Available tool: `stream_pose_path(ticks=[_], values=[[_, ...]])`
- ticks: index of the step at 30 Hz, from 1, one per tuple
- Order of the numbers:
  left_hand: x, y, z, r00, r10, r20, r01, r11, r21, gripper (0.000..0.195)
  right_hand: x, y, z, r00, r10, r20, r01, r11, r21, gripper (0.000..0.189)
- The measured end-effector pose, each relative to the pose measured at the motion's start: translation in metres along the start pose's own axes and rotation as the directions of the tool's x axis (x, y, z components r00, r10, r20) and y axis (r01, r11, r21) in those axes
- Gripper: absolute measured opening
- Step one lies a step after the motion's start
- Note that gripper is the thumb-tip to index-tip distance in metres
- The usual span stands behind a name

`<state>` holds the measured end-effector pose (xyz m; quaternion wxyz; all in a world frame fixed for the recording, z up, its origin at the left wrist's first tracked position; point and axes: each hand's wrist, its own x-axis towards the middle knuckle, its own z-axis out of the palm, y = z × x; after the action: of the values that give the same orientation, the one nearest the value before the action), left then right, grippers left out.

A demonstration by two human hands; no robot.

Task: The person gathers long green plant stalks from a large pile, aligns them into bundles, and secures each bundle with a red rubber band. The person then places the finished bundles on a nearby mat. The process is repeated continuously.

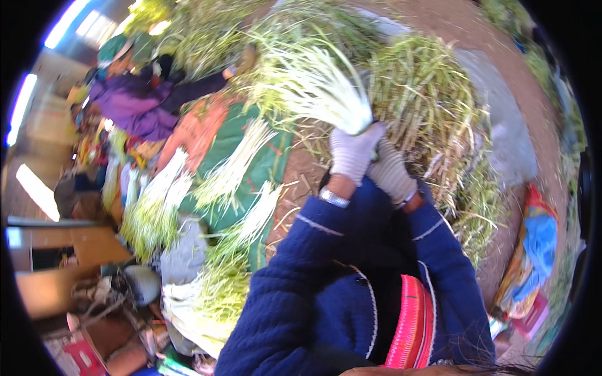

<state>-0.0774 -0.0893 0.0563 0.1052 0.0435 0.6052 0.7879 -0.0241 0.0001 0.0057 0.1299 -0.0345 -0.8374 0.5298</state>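
Observation:
My left hand [356, 148], in a white knit glove, is closed round the base of a bunch of long pale-stemmed leafy greens [315, 89], whose tips fan out to the upper left. Close against it on the right is my gloved right hand [391, 170]; its fingers are partly hidden, and what they hold cannot be made out. Left of my hands, two bunches of white stems [242, 162] lie on a green cloth [225, 145]. A large heap of dry leaves and stalks [418, 98] lies just beyond and right of my right hand.
A person in purple [134, 105] sits at the upper left, one arm reaching toward the greens. More bunches [157, 202] lie at the left, with a pale green pile [207, 305] at lower left. A grey plastic sheet [498, 117] and a colourful cloth bundle [536, 244] are at right.

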Motion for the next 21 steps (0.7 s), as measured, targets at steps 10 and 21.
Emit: stream_pose_path(ticks=[10,21], values=[[0.009,0.015,-0.011,0.985,-0.1,-0.141,0.064,0.969,-0.237,0.016,0.008,-0.015,0.002,0.995,-0.082,-0.052,0.083,0.996,0.023,0.09],[0.001,0.005,-0.045,0.981,-0.032,0.189,0.147,0.76,-0.633,0.035,0.003,-0.054,-0.006,0.971,-0.238,-0.024,0.209,0.892,-0.401,0.078]])
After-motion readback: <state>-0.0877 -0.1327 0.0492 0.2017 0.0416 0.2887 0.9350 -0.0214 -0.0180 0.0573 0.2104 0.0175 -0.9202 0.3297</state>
